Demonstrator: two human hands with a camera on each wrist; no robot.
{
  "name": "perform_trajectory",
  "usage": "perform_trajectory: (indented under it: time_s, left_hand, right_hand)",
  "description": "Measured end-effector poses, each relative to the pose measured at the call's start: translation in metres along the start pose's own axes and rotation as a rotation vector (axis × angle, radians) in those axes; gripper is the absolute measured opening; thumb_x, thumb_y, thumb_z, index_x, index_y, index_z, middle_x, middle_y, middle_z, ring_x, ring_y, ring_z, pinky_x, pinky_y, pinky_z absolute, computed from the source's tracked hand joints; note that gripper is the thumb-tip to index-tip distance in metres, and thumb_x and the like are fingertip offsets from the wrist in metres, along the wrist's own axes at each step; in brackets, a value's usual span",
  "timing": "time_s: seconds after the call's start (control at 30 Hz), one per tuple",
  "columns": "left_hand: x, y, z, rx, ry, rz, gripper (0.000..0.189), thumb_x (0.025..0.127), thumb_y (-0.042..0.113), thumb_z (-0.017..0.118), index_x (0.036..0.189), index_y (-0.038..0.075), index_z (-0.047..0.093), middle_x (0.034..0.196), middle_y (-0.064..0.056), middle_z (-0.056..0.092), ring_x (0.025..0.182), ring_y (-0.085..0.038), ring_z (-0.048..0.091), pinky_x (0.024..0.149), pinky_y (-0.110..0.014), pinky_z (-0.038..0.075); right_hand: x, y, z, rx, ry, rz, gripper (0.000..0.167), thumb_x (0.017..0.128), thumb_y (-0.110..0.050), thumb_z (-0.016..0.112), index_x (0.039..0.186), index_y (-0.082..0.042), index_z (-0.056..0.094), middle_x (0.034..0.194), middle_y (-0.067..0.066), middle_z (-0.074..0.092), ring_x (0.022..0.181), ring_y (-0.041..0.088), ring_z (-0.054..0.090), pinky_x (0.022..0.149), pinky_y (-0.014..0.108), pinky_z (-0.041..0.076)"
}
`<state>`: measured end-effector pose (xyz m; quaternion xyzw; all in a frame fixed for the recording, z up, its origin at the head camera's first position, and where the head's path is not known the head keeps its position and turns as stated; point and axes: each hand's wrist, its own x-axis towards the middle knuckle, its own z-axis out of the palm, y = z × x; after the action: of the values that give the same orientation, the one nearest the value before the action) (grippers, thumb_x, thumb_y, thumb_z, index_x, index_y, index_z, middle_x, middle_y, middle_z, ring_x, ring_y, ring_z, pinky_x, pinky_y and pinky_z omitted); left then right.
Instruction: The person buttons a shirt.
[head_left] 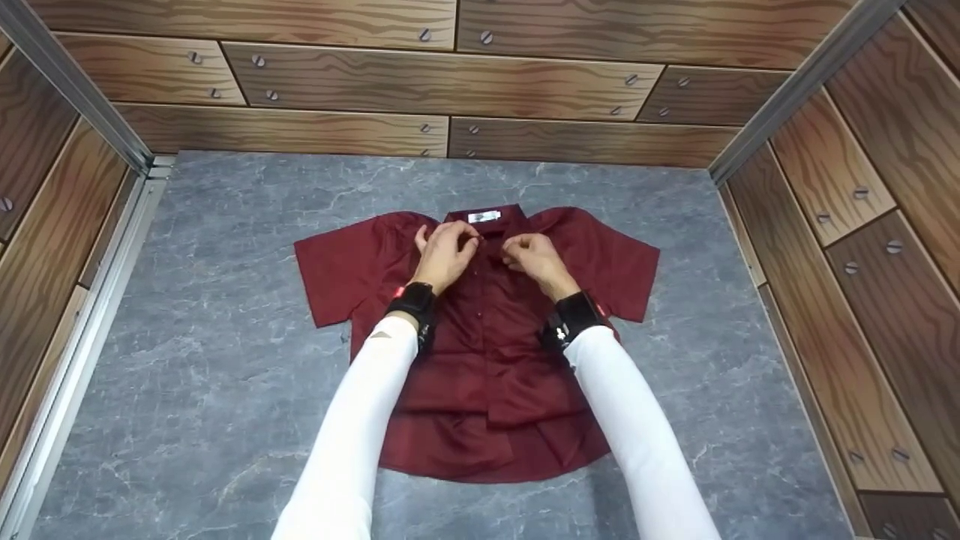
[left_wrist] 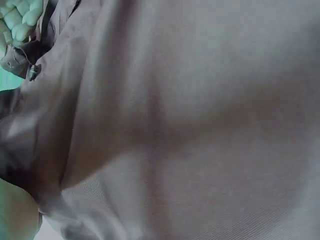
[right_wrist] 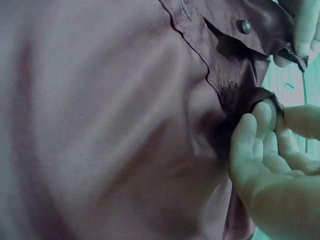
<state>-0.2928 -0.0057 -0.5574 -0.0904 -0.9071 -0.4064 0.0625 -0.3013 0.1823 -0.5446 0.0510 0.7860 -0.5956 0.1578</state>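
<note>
A dark red short-sleeved shirt (head_left: 480, 330) lies front up on the grey surface, its collar (head_left: 510, 217) farthest from me. Just below the collar, my left hand (head_left: 448, 255) pinches one front edge with bent fingers. Close to its right, my right hand (head_left: 534, 259) pinches the other edge between thumb and fingers. The right wrist view shows a small button (right_wrist: 244, 26) on the strip near the left fingers (right_wrist: 304, 32). There the right hand (right_wrist: 275, 170) has a fold of cloth at its fingertips. Cloth fills most of the left wrist view.
A grey marbled surface (head_left: 225, 360) spreads around the shirt. Wood-patterned walls (head_left: 337, 82) stand at the back and on both sides, with metal rails (head_left: 82, 90) at the corners. A white label (head_left: 484, 217) sits inside the collar.
</note>
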Motion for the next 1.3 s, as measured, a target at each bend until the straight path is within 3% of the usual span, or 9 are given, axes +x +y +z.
perform_trajectory:
  time_s: [0.23, 0.4, 0.6, 0.7, 0.8, 0.97, 1.17, 1.3]
  left_hand:
    - [-0.001, 0.002, 0.001, 0.071, -0.031, 0.019, 0.014, 0.087, 0.028, 0.064, 0.095, 0.019, 0.071, 0.098, 0.005, 0.071, 0.111, -0.015, 0.054, 0.113, -0.058, 0.011]
    - [-0.001, 0.005, 0.004, 0.128, -0.074, 0.035, 0.015, 0.086, 0.029, 0.064, 0.094, 0.019, 0.072, 0.097, 0.005, 0.072, 0.111, -0.016, 0.053, 0.113, -0.059, 0.013]
    - [-0.002, 0.009, 0.006, 0.127, -0.109, 0.04, 0.013, 0.088, 0.026, 0.062, 0.096, 0.017, 0.068, 0.102, 0.003, 0.07, 0.114, -0.017, 0.057, 0.113, -0.061, 0.013]
    - [-0.003, 0.01, 0.006, 0.13, -0.112, 0.037, 0.013, 0.088, 0.025, 0.061, 0.096, 0.017, 0.067, 0.098, 0.003, 0.07, 0.107, -0.018, 0.06, 0.114, -0.059, 0.014]
    - [-0.004, 0.01, 0.006, 0.143, -0.098, 0.022, 0.012, 0.086, 0.025, 0.064, 0.095, 0.017, 0.067, 0.094, 0.003, 0.07, 0.103, -0.018, 0.059, 0.113, -0.055, 0.015]
    - [-0.003, 0.011, 0.006, 0.163, -0.072, -0.004, 0.011, 0.083, 0.026, 0.066, 0.09, 0.019, 0.069, 0.09, 0.003, 0.069, 0.102, -0.02, 0.056, 0.11, -0.051, 0.018]
    - [-0.002, 0.01, 0.005, 0.194, -0.066, -0.026, 0.012, 0.081, 0.026, 0.067, 0.089, 0.019, 0.072, 0.092, 0.002, 0.07, 0.103, -0.02, 0.055, 0.108, -0.05, 0.02]
    - [-0.001, 0.01, 0.004, 0.19, -0.074, -0.024, 0.014, 0.082, 0.025, 0.067, 0.092, 0.018, 0.074, 0.096, 0.003, 0.071, 0.102, -0.021, 0.056, 0.107, -0.051, 0.021]
  right_hand:
    - [-0.003, 0.003, 0.0, 0.062, -0.095, -0.058, 0.006, 0.098, -0.005, 0.05, 0.096, -0.004, 0.056, 0.091, 0.004, 0.056, 0.095, 0.027, 0.057, 0.094, 0.043, 0.047]
    - [-0.005, 0.005, 0.001, 0.085, -0.129, -0.104, 0.004, 0.098, -0.005, 0.051, 0.097, -0.004, 0.054, 0.096, 0.005, 0.057, 0.097, 0.025, 0.058, 0.095, 0.046, 0.046]
    - [-0.008, 0.005, 0.002, 0.047, -0.14, -0.121, 0.007, 0.098, -0.008, 0.052, 0.102, -0.002, 0.054, 0.106, 0.011, 0.06, 0.105, 0.028, 0.06, 0.097, 0.049, 0.047]
    - [-0.008, 0.005, 0.003, -0.012, -0.134, -0.147, 0.012, 0.098, -0.009, 0.054, 0.105, 0.0, 0.055, 0.108, 0.015, 0.061, 0.105, 0.029, 0.061, 0.093, 0.047, 0.05]
    - [-0.008, 0.006, 0.003, -0.1, -0.117, -0.207, 0.014, 0.097, -0.012, 0.056, 0.105, 0.0, 0.058, 0.104, 0.014, 0.062, 0.098, 0.025, 0.06, 0.085, 0.038, 0.051]
    - [-0.008, 0.006, 0.006, -0.274, -0.046, -0.344, 0.012, 0.094, -0.015, 0.061, 0.101, -0.006, 0.064, 0.097, 0.005, 0.063, 0.089, 0.016, 0.057, 0.079, 0.026, 0.043]
    - [-0.011, 0.005, 0.011, -0.513, 0.087, -0.473, 0.01, 0.093, -0.023, 0.064, 0.098, -0.016, 0.069, 0.097, -0.004, 0.07, 0.089, 0.012, 0.062, 0.084, 0.03, 0.046]
    - [-0.013, 0.007, 0.014, -0.642, 0.136, -0.593, 0.013, 0.094, -0.024, 0.062, 0.101, -0.017, 0.07, 0.1, -0.002, 0.072, 0.091, 0.016, 0.066, 0.083, 0.034, 0.05]
